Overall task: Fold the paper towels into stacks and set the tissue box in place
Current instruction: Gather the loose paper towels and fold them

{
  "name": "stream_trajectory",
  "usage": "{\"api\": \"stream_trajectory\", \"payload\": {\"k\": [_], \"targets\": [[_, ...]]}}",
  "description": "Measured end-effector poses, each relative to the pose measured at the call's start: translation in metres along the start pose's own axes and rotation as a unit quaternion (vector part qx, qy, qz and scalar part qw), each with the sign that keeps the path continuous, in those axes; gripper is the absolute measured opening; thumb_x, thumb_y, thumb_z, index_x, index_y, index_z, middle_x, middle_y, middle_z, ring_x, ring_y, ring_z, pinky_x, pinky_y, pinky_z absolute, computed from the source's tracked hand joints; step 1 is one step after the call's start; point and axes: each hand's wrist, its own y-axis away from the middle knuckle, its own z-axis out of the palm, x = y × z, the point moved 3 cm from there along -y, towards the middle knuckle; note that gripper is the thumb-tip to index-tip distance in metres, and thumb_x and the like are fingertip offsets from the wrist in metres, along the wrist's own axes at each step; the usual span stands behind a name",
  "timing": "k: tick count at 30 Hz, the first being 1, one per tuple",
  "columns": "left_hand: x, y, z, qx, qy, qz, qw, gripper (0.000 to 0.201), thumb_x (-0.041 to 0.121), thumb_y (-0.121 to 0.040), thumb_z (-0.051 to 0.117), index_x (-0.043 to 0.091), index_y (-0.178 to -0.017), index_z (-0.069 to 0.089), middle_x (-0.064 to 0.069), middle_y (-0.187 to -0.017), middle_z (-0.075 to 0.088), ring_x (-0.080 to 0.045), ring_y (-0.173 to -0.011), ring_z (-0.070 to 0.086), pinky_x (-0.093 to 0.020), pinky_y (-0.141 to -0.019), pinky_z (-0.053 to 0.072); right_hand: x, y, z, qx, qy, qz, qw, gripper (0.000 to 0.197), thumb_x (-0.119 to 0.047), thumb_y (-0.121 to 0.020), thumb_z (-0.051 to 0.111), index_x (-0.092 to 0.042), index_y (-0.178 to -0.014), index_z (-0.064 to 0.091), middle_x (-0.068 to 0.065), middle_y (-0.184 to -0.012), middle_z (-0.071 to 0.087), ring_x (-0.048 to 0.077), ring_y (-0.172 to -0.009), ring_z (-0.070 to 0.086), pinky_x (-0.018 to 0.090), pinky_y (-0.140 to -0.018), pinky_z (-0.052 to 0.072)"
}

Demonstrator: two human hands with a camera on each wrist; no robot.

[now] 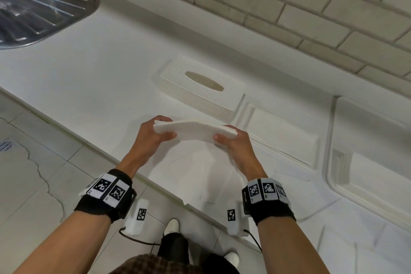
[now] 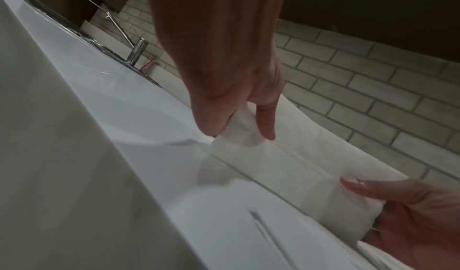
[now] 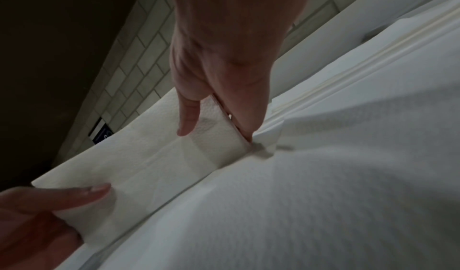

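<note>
Gripping folded paper towels (image 1: 194,130), both ends.

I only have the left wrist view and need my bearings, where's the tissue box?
Observer: The tissue box sits on the counter just beyond the folded paper towels, near the tiled wall.
Operator: Is it touching the towels?
Observer: No, the left hand and right hand hold the folded towels by their ends above the counter.
Operator: Any other towels out?
Observer: Yes, a stack lies flat to the right of the box.
</note>
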Motion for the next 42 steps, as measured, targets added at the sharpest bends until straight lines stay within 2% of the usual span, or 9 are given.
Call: {"api": "stream_trajectory", "payload": {"k": [3,6,11,15,22,30,35,37,42], "targets": [[0.003,-0.001,-0.002,0.006,0.006,0.01,1.0,0.035,-0.011,-0.07,0.074,0.017,-0.087,0.062,0.002,-0.088,0.061,-0.013,-0.079,0.058,-0.016,-0.062,0.049,-0.001,-0.003,0.0,-0.003,0.005,-0.009,1.0,0.027,0.003,-0.078,0.073,-0.021,-0.09,0.073,0.007,-0.092,0.068,0.024,-0.09,0.064,0.041,-0.091,0.053],[-0.002,-0.004,-0.004,0.01,-0.011,0.004,1.0,0.044,-0.015,-0.071,0.07,0.022,-0.091,0.057,0.0,-0.092,0.057,-0.015,-0.084,0.055,-0.023,-0.065,0.049,0.001,-0.005,0.001,-0.012,0.002,-0.007,1.0,0.032,0.006,-0.079,0.071,-0.022,-0.094,0.07,0.005,-0.093,0.069,0.023,-0.091,0.066,0.044,-0.094,0.054],[-0.001,-0.003,-0.002,0.004,0.003,0.02,1.0,0.034,-0.012,-0.078,0.065,0.02,-0.085,0.057,0.002,-0.094,0.06,-0.017,-0.081,0.054,-0.028,-0.067,0.045,-0.001,-0.005,-0.002,0.002,0.014,-0.02,1.0,0.023,0.002,-0.083,0.07,-0.02,-0.091,0.07,0.006,-0.091,0.067,0.024,-0.09,0.062,0.042,-0.093,0.051],[-0.003,-0.005,-0.005,0.01,-0.003,0.013,1.0,0.039,-0.013,-0.073,0.065,0.022,-0.088,0.059,0.001,-0.093,0.06,-0.02,-0.083,0.055,-0.035,-0.069,0.047,0.002,-0.004,-0.006,-0.001,0.017,-0.011,1.0,0.029,0.004,-0.081,0.07,-0.023,-0.09,0.072,0.004,-0.091,0.068,0.024,-0.092,0.063,0.049,-0.097,0.051],[-0.001,0.0,0.0,0.016,-0.007,0.023,1.0,0.035,-0.014,-0.083,0.056,0.021,-0.089,0.056,0.0,-0.095,0.06,-0.015,-0.081,0.052,-0.028,-0.067,0.042,0.003,-0.003,-0.007,0.003,0.013,-0.005,1.0,0.028,0.0,-0.081,0.071,-0.027,-0.082,0.074,0.002,-0.087,0.068,0.023,-0.089,0.062,0.049,-0.098,0.049],[-0.003,0.004,0.003,0.035,-0.001,0.011,0.999,0.041,-0.013,-0.083,0.056,0.026,-0.095,0.053,0.001,-0.094,0.06,-0.013,-0.086,0.057,-0.023,-0.072,0.047,0.008,-0.001,-0.009,-0.004,0.038,-0.005,0.999,0.027,-0.001,-0.086,0.067,-0.026,-0.098,0.067,0.0,-0.096,0.07,0.02,-0.095,0.064,0.037,-0.094,0.05],[0.009,0.003,0.01,0.053,-0.026,0.043,0.997,0.028,-0.001,-0.09,0.059,0.026,-0.093,0.057,0.002,-0.092,0.063,-0.014,-0.083,0.059,-0.029,-0.075,0.048,-0.001,0.006,-0.017,0.044,0.047,-0.017,0.998,0.017,-0.008,-0.09,0.064,-0.024,-0.093,0.07,0.0,-0.093,0.074,0.019,-0.09,0.07,0.039,-0.091,0.054],[0.025,0.003,0.021,0.052,-0.007,0.053,0.997,0.024,-0.002,-0.087,0.062,0.022,-0.092,0.061,0.0,-0.09,0.067,-0.017,-0.082,0.063,-0.031,-0.077,0.051,-0.013,0.015,-0.031,0.07,0.038,-0.034,0.996,0.016,-0.01,-0.091,0.064,-0.024,-0.093,0.072,-0.002,-0.091,0.076,0.014,-0.085,0.072,0.032,-0.083,0.057],[0.078,-0.006,0.093,0.013,0.009,0.085,0.996,0.024,-0.004,-0.081,0.069,0.014,-0.096,0.064,0.006,-0.087,0.07,0.0,-0.071,0.068,-0.014,-0.067,0.053,-0.052,0.042,-0.102,0.177,0.04,-0.095,0.979,0.011,-0.013,-0.088,0.068,-0.021,-0.082,0.071,-0.013,-0.073,0.071,0.001,-0.065,0.064,0.017,-0.064,0.05]]}}
